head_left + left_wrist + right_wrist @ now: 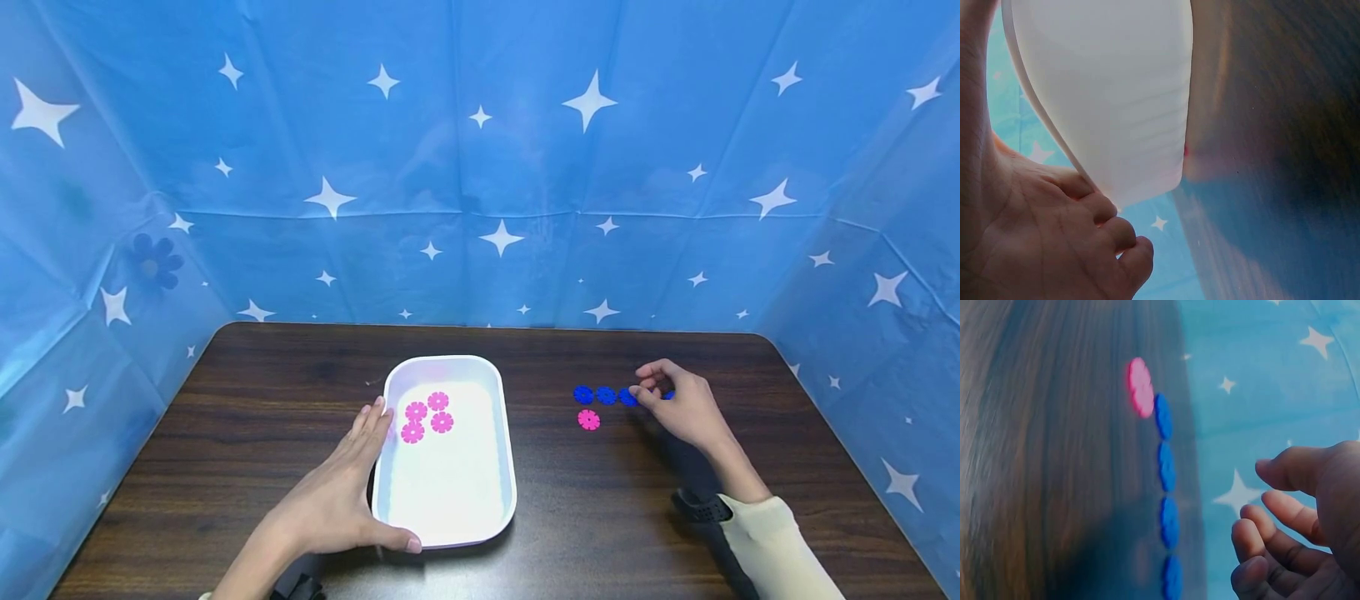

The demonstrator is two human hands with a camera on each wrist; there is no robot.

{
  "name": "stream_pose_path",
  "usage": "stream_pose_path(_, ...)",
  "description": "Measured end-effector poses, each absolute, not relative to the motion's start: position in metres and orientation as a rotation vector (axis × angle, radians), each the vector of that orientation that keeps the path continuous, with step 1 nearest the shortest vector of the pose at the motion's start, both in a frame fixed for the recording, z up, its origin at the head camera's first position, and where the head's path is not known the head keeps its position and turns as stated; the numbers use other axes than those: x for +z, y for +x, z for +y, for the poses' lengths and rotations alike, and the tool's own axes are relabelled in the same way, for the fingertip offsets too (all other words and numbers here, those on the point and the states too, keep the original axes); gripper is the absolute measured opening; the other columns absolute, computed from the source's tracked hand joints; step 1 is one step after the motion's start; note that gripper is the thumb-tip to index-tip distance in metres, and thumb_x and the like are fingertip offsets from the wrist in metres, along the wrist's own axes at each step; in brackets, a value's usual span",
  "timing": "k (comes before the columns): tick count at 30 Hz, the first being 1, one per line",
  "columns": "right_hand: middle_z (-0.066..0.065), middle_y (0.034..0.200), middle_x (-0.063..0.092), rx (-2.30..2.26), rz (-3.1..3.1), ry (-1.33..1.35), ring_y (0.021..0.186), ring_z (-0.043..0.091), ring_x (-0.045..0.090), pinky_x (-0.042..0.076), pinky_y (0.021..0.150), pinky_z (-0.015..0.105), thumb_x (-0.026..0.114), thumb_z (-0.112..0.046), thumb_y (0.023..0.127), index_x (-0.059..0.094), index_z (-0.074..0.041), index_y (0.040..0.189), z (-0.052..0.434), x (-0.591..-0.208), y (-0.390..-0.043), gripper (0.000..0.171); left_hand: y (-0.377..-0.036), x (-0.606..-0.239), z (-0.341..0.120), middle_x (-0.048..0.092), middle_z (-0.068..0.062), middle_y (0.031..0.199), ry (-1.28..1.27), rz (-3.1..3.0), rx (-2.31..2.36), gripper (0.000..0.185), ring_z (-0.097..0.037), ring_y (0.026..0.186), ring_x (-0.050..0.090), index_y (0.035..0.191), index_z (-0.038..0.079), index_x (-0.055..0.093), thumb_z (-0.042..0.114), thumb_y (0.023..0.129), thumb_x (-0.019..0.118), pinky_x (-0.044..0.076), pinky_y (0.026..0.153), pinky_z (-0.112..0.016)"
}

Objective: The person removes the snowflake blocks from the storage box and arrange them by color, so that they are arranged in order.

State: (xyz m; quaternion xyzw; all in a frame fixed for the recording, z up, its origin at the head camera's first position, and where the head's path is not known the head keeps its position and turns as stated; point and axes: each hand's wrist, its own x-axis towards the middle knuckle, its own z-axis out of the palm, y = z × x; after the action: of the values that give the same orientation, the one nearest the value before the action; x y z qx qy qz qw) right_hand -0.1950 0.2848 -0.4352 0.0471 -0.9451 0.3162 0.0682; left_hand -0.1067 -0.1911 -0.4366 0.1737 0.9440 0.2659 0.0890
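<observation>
Our right hand (678,404) hovers with loosely curled fingers, holding nothing, over the row of blue discs (606,395); our left hand (341,492) lies flat-fingered against the white tray (450,517).

The right wrist view shows our right-hand fingers (1285,519) clear of the discs, just above the row's near end. A lone pink disc (588,420) lies just beside the row, well apart from the tray, where four pink discs (427,414) sit at the far end. We judge the risk is a low sweep of fingers knocking the flat blue discs out of line, or pinching a blue one instead of the pink. Everything sits on a dark wooden table (225,417), walled by blue star-printed cloth (480,167).
</observation>
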Motion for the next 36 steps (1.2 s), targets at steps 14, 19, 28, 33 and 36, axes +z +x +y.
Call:
stream_pose_path(14,0.004,0.097,0.069,1.029,-2.825,0.422,0.082,0.015,0.063,0.050,0.069,0.025,0.075,-0.019,0.094,0.066,-0.009,0.117,0.239,-0.421,-0.197,0.026,-0.106,-0.436,-0.191,-0.001,-0.006,0.175,0.513,2.803,0.788,0.157,-0.032,0.162,0.001,0.167,0.018,0.005,0.091,0.048,0.078,0.028,0.119,-0.067)
stream_pose_path(19,0.006,0.100,0.069,1.040,-2.840,0.534,0.085,0.014,0.063,0.052,0.071,0.026,0.077,-0.021,0.093,0.065,-0.011,0.119,0.221,-0.418,-0.198,0.030,-0.106,-0.436,-0.190,0.000,-0.008,0.175,0.517,2.801,0.792,0.158,-0.033,0.162,0.002,0.167,0.016,0.006,0.091,0.048,0.078,0.028,0.119,-0.069)
stream_pose_path(28,0.010,0.103,0.069,1.050,-2.815,0.730,0.085,0.015,0.065,0.053,0.070,0.027,0.079,-0.021,0.092,0.066,-0.011,0.121,0.191,-0.417,-0.200,0.034,-0.107,-0.438,-0.190,-0.001,-0.006,0.175,0.511,2.808,0.789,0.158,-0.033,0.162,0.002,0.167,0.016,0.007,0.093,0.047,0.076,0.028,0.119,-0.067)
stream_pose_path(33,0.003,0.103,0.069,1.058,-2.804,0.794,0.088,0.016,0.065,0.055,0.073,0.034,0.080,-0.022,0.091,0.065,-0.013,0.123,0.176,-0.413,-0.201,0.036,-0.107,-0.438,-0.190,-0.001,-0.005,0.175,0.512,2.810,0.786,0.158,-0.032,0.162,0.002,0.166,0.015,0.008,0.092,0.047,0.077,0.028,0.119,-0.068)
stream_pose_path(36,0.001,0.104,0.068,1.065,-2.806,0.828,0.089,0.018,0.065,0.056,0.076,0.043,0.080,-0.022,0.090,0.065,-0.014,0.124,0.168,-0.410,-0.202,0.038,-0.107,-0.437,-0.191,-0.001,-0.006,0.175,0.518,2.815,0.781,0.158,-0.033,0.162,0.002,0.166,0.014,0.008,0.092,0.047,0.077,0.029,0.119,-0.067)
